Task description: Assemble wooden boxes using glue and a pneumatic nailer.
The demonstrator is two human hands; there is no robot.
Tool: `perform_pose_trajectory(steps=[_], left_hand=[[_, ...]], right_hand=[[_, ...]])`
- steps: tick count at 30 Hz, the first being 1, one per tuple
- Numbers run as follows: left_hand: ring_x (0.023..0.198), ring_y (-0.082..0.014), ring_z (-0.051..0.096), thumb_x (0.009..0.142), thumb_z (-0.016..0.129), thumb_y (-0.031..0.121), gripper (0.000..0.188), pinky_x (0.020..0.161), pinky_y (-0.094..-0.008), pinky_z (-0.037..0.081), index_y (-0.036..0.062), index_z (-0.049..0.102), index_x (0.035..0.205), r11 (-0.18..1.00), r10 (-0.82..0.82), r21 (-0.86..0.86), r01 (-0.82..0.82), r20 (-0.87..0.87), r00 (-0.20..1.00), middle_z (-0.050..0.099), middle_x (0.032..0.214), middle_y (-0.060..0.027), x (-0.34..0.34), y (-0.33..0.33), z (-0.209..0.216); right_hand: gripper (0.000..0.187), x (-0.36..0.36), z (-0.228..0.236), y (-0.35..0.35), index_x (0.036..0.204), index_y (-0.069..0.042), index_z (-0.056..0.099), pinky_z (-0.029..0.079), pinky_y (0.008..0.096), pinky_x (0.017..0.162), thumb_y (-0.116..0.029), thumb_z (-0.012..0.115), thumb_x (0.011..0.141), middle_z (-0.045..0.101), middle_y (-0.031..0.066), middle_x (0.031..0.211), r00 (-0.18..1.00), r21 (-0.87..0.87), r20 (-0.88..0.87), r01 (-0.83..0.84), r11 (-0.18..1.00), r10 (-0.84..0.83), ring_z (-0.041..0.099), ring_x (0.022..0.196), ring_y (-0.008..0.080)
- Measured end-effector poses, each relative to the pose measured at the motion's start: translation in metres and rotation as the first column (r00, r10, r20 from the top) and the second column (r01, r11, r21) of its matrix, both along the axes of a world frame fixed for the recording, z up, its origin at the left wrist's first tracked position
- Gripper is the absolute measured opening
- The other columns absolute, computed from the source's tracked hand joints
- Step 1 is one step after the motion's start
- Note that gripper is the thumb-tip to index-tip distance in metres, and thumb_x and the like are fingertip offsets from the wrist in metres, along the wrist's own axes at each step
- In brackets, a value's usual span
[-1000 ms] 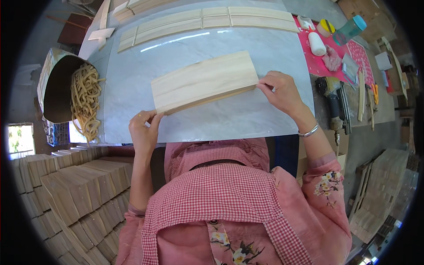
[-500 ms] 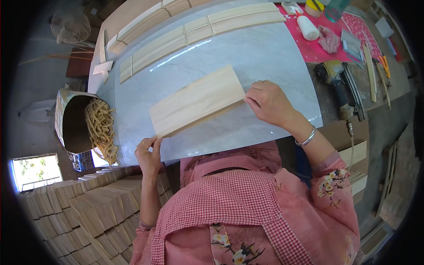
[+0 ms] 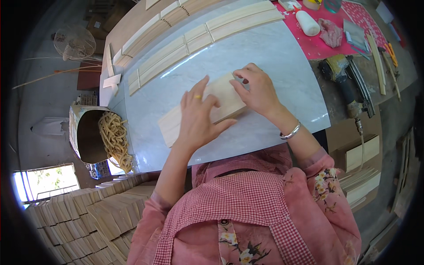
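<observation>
A pale rectangular wooden board (image 3: 171,126) lies aslant on the marbled table, its edge along my side looking thick or layered. My left hand (image 3: 198,115) is over the middle of the board with its fingers spread and thumb out; whether it touches the wood I cannot tell. At the board's far right corner, my right hand (image 3: 259,90) has its thumb and bent forefinger close together on the corner. Its other fingers are curled and partly hidden.
Beyond the board run rows of pale wooden slats (image 3: 176,49). A container of rubber bands (image 3: 114,139) stands left. At right are a white bottle (image 3: 308,23), a pink cloth (image 3: 330,33) and a nail gun (image 3: 342,84). Wooden pieces (image 3: 66,221) are stacked lower left.
My left hand has left the board's near left corner and moved right, opening over its middle. My right hand has shifted from the near right corner to the far right one.
</observation>
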State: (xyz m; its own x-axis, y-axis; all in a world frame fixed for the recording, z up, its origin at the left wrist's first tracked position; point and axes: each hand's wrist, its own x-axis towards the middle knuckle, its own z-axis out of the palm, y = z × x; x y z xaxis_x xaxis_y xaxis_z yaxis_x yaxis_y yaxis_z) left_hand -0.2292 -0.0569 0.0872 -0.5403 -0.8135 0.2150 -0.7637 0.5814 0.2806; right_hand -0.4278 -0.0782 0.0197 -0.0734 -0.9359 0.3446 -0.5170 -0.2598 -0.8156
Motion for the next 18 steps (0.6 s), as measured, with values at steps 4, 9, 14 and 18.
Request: perform_pose_trajectory(steps=[4, 9, 14, 18], left_hand=[[0.134, -0.0372, 0.046, 0.065, 0.093, 0.033, 0.048, 0.113, -0.0497, 0.032, 0.0082, 0.058, 0.085, 0.999, -0.032, 0.025, 0.033, -0.038, 0.999, 0.052, 0.143, -0.0214, -0.01, -0.017, -0.022], [0.13, -0.0373, 0.047, 0.062, 0.091, 0.032, 0.046, 0.109, -0.0505, 0.033, 0.0088, 0.055, 0.079, 0.995, -0.035, 0.08, 0.053, -0.211, 0.977, 0.056, 0.137, -0.0221, -0.009, -0.026, -0.036], [0.127, -0.0376, 0.048, 0.058, 0.09, 0.03, 0.045, 0.105, -0.0483, 0.036, 0.0096, 0.053, 0.073, 0.991, -0.012, 0.127, 0.044, -0.242, 0.97, 0.058, 0.131, -0.0213, -0.012, -0.031, -0.035], [0.126, -0.0377, 0.048, 0.057, 0.089, 0.029, 0.043, 0.103, -0.0463, 0.037, 0.0101, 0.053, 0.071, 0.985, 0.024, 0.171, 0.009, -0.186, 0.982, 0.059, 0.129, -0.0196, -0.012, -0.028, -0.038]], right_hand=[[0.008, 0.013, -0.007, -0.008, 0.093, -0.001, 0.07, 0.049, 0.0319, 0.069, -0.004, 0.07, 0.085, 0.061, 0.0069, 0.087, 0.997, -0.039, -0.046, 0.064, 0.997, -0.066, 0.058, 0.076, 0.0195], [0.008, 0.026, -0.01, -0.009, 0.09, -0.002, 0.067, 0.05, 0.0334, 0.07, -0.003, 0.071, 0.083, 0.059, 0.0079, 0.086, 0.993, -0.035, -0.007, 0.115, 0.993, -0.115, 0.057, 0.076, 0.0218], [0.007, 0.031, -0.01, -0.011, 0.085, -0.002, 0.063, 0.051, 0.0357, 0.072, -0.003, 0.069, 0.083, 0.057, 0.0093, 0.085, 0.985, -0.043, 0.037, 0.167, 0.985, -0.166, 0.057, 0.078, 0.0257], [0.007, 0.028, -0.012, -0.008, 0.089, -0.001, 0.065, 0.05, 0.0338, 0.07, 0.0, 0.068, 0.083, 0.059, 0.0092, 0.088, 0.985, -0.011, 0.11, 0.138, 0.99, -0.136, 0.057, 0.077, 0.0235]])
